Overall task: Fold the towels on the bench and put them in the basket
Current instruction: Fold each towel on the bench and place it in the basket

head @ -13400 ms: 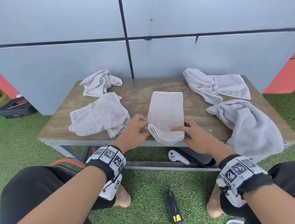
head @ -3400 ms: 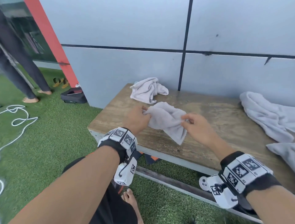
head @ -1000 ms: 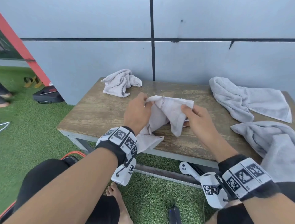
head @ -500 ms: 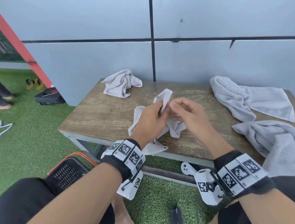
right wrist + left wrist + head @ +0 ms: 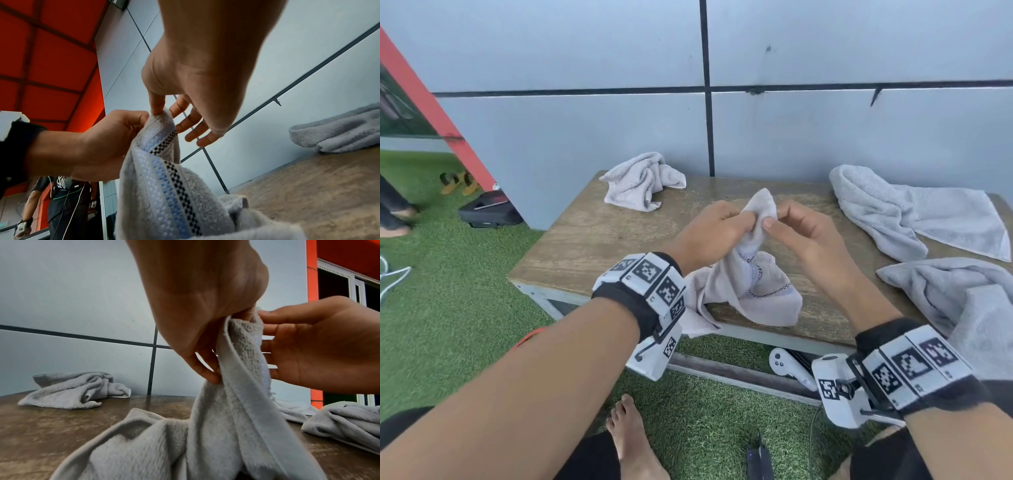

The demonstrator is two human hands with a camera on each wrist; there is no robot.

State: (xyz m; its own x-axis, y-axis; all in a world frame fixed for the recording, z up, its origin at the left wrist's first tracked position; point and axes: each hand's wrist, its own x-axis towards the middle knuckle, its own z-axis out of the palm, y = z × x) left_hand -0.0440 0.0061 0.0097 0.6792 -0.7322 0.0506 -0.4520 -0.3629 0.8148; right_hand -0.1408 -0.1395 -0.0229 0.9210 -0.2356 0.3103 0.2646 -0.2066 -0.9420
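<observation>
A light grey towel (image 5: 753, 291) with a blue and black checked band (image 5: 164, 186) hangs crumpled from my hands onto the front of the wooden bench (image 5: 602, 246). My left hand (image 5: 732, 222) grips its raised top from the left, fingers curled round the cloth (image 5: 236, 402). My right hand (image 5: 784, 219) meets it from the right and pinches the same top edge with thumb and forefinger, the other fingers spread behind. The towel's lower part droops over the bench's front edge. The basket is hidden except for an orange sliver (image 5: 530, 337) under my left forearm.
A crumpled towel (image 5: 643, 181) lies at the bench's back left, and two larger ones, towel (image 5: 914, 212) and towel (image 5: 962, 294), lie on the right. A white controller (image 5: 787, 366) sits under the bench, a black device (image 5: 758, 459) on the grass. A grey wall stands behind the bench.
A second ago my hands held the towel's edge stretched apart. They have come together at one raised corner, and the towel now hangs bunched below them.
</observation>
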